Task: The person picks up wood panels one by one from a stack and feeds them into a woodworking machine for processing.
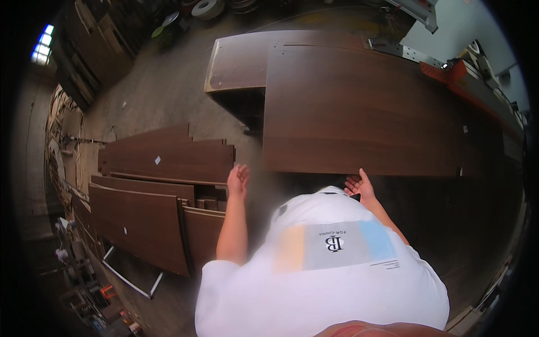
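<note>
A large dark brown wooden panel (359,112) lies flat in front of me, with a second brown board (238,67) showing at its far left. My right hand (362,186) is at the panel's near edge, thumb pointing up and fingers apart. Whether it touches the edge I cannot tell; nothing shows in it. Off to the left, my left hand (239,180) is raised beside the stacked boards, its fingers loosely bent and apart, holding nothing I can see.
Stacks of brown boards (163,160) lie at left, some with small white labels. A white metal frame (128,275) stands by the nearer stack (140,224). Machinery with an orange-red part (449,73) is at far right. More panels (92,50) lean at far left.
</note>
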The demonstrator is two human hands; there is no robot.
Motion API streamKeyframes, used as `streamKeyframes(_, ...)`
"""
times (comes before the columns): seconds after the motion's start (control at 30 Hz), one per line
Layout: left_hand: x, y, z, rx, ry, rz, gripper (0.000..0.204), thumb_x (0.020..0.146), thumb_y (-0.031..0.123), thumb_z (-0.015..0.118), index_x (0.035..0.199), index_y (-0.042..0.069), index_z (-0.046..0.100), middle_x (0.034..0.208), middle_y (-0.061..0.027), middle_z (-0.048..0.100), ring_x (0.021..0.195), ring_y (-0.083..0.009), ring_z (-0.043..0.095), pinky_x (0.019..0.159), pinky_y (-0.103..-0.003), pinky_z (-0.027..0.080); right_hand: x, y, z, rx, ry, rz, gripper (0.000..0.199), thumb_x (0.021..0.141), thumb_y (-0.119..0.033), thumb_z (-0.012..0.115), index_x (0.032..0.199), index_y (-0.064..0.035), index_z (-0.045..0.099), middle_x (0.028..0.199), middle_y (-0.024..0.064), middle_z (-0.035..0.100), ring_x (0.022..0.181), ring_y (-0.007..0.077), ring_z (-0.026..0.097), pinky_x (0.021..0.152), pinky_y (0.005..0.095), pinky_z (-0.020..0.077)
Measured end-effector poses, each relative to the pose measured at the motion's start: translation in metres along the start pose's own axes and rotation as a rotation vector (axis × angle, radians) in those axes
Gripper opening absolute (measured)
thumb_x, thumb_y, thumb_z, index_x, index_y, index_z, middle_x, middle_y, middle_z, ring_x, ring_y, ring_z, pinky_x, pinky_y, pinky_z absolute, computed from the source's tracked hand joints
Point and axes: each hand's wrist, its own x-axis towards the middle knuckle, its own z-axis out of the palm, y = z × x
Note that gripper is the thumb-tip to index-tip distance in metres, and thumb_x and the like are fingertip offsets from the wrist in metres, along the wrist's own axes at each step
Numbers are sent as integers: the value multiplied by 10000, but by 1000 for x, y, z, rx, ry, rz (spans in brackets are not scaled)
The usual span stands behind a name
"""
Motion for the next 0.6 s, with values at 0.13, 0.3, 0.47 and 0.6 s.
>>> streamKeyframes(0.13,-26,-68,-25,395,-66,-177,298,957,284,547,1175,85,588,1000,-42,697,864,-185,652,741,-335,509,0,16,18,-66,-73,34,651,856,-588,646,1234,-74,515,1196,97,585,1097,259,552,925,438,466)
streamKeyframes(0.3,-46,-144,-53,863,-443,116,253,949,236,578,1054,34,690,1018,-104,695,932,-162,618,832,-310,493,-3,25,31,-117,-75,54,726,874,-577,630,1327,-37,458,1310,146,540,1212,299,522,967,460,456)
streamKeyframes(0.47,-30,-135,-59,937,-479,58,263,936,208,583,1085,15,682,1033,-94,699,959,-185,624,857,-326,491,2,27,39,-128,-109,61,704,892,-566,614,1316,-24,461,1323,161,534,1236,307,511,997,466,434)
streamKeyframes(0.6,-35,-89,-35,1161,-291,-49,284,928,229,583,1090,14,675,1001,-100,702,943,-185,628,840,-332,495,6,25,43,-134,-148,65,699,902,-568,596,1313,-18,467,1335,173,528,1238,310,506,1015,477,416)
